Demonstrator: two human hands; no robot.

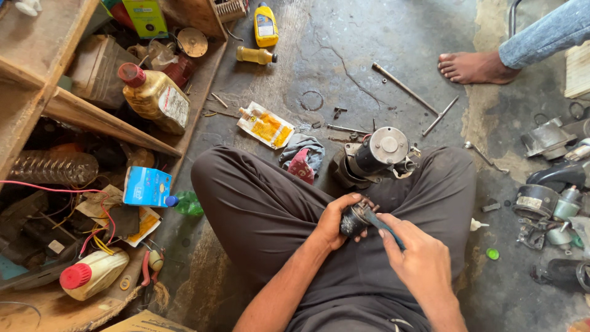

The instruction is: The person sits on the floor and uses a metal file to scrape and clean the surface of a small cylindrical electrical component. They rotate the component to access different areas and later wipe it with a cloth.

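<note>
cracked, oil-stained concrete floor (369, 37) fills the view, with a cluttered wooden shelf unit (37, 92) along the left side holding a big amber oil jug (157, 97) with a red cap, a clear plastic bottle (55, 167), loose red wires and a white jug (92, 273) lying on its side. the person sits cross-legged in dark grey trousers (264, 209), knees spread wide. another person's bare foot (476, 67) and denim-clad leg show at the top right. just beyond the crossed legs a starter motor (378, 157) stands on the floor, its round metal end facing up, beside a crumpled grey and red rag (302, 157). more motor housings (544, 200) lie at the right edge. two yellow bottles (264, 37) sit near the top, a flat yellow sachet (265, 125) below them, and thin metal rods (405, 89) lie near the foot. over the lap, the left hand (335, 221) is wrapped around a small dark cylindrical part (355, 220), gripping it. the right hand (418, 258) is closed on a blue-handled tool (384, 226) whose tip touches the part.
</note>
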